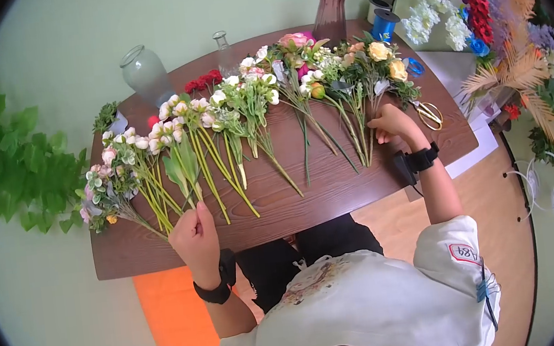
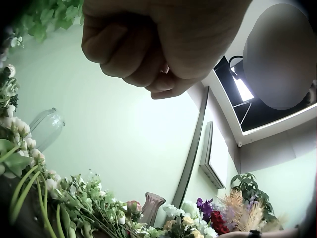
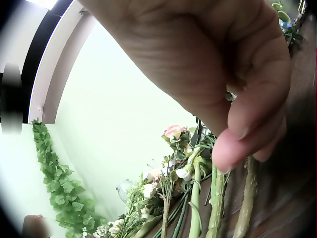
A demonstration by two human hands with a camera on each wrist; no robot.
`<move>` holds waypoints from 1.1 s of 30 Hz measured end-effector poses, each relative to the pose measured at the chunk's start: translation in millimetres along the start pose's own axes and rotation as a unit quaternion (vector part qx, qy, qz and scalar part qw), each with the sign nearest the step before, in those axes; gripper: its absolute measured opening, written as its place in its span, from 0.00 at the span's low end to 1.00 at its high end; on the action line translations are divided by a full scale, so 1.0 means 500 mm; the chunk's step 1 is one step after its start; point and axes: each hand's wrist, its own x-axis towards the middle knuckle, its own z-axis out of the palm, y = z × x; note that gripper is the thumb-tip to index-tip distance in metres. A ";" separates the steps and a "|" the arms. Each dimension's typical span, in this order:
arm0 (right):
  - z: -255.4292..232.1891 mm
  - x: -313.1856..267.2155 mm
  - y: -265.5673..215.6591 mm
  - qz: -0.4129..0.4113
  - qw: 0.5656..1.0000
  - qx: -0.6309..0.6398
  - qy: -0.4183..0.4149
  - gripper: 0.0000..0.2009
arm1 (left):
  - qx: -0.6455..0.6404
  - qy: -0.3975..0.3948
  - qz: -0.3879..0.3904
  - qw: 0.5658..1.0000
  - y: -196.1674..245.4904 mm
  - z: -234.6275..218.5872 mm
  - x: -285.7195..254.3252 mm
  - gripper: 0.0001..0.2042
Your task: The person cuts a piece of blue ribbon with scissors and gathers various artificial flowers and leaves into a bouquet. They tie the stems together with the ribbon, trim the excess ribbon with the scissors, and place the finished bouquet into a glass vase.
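My left hand (image 1: 196, 239) is curled into a fist over the table's front edge, against the lower ends of the white flower stems (image 1: 211, 190). In the left wrist view the fingers of that fist (image 2: 143, 54) are folded in, with no stem showing out of them. My right hand (image 1: 395, 123) pinches a stem below the yellow roses (image 1: 380, 51) at the right end of the row. The right wrist view shows its thumb and bent fingers close together, a thick stem (image 3: 246, 198) running down from them. Between the hands lie several white and pink artificial flowers (image 1: 242, 102).
Glass vases stand at the back: a grey one (image 1: 147, 76), a small clear bottle (image 1: 224, 53) and a purple one (image 1: 332, 12). Blue ribbon spools (image 1: 384, 24) sit behind the roses. Gold-handled scissors (image 1: 430, 116) lie right of my right hand. More flowers (image 1: 503, 75) stand at far right.
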 end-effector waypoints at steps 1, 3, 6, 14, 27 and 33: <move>0.003 0.001 0.006 -0.014 0.999 0.034 0.013 0.10 | -0.004 0.004 0.002 1.000 0.002 -0.005 -0.002 0.17; 0.003 -0.013 -0.001 -0.039 0.998 0.053 0.017 0.08 | -0.005 0.015 0.001 1.000 0.005 -0.013 -0.006 0.17; -0.013 -0.060 -0.030 -0.103 0.975 0.178 0.085 0.05 | -0.030 0.006 -0.026 0.999 0.013 -0.013 -0.011 0.17; -0.020 -0.110 -0.080 -0.228 0.948 0.153 0.160 0.05 | -0.045 -0.028 0.009 0.999 0.040 0.011 -0.011 0.16; 0.033 -0.080 -0.113 -0.274 0.949 0.157 0.020 0.07 | -0.034 -0.031 -0.020 0.999 0.015 0.005 -0.013 0.16; 0.055 -0.066 -0.139 -0.292 0.941 0.171 -0.030 0.07 | -0.032 -0.035 -0.026 0.999 0.004 0.012 -0.010 0.16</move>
